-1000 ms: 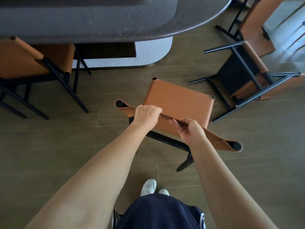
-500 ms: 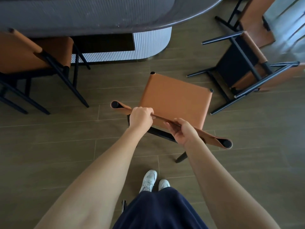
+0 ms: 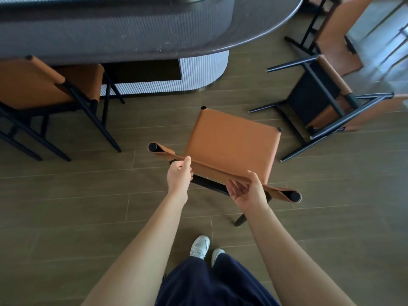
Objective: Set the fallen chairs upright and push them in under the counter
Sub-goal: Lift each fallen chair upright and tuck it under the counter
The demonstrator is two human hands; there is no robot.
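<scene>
An upright chair [image 3: 231, 140] with a tan leather seat and black legs stands in the middle of the floor, facing the counter [image 3: 254, 36]. My left hand [image 3: 178, 175] sits just below the left part of its backrest, thumb straight up against the near face. My right hand [image 3: 247, 191] is palm-up near the right part, thumb on the top edge, fingers relaxed on the near side. A second chair [image 3: 320, 100] lies fallen on its side at the right. A third chair [image 3: 44, 85] stands tucked under the counter at the left.
The counter's white ribbed base [image 3: 198, 74] stands ahead of the middle chair. Another tan chair [image 3: 337, 38] stands at the far right, by a glass surface [image 3: 379, 51]. My feet in white shoes [image 3: 201, 246] are on the wood floor behind the chair.
The middle chair has slid a little closer to the counter. Both hands, which were wrapped over the backrest, have loosened and now only touch it.
</scene>
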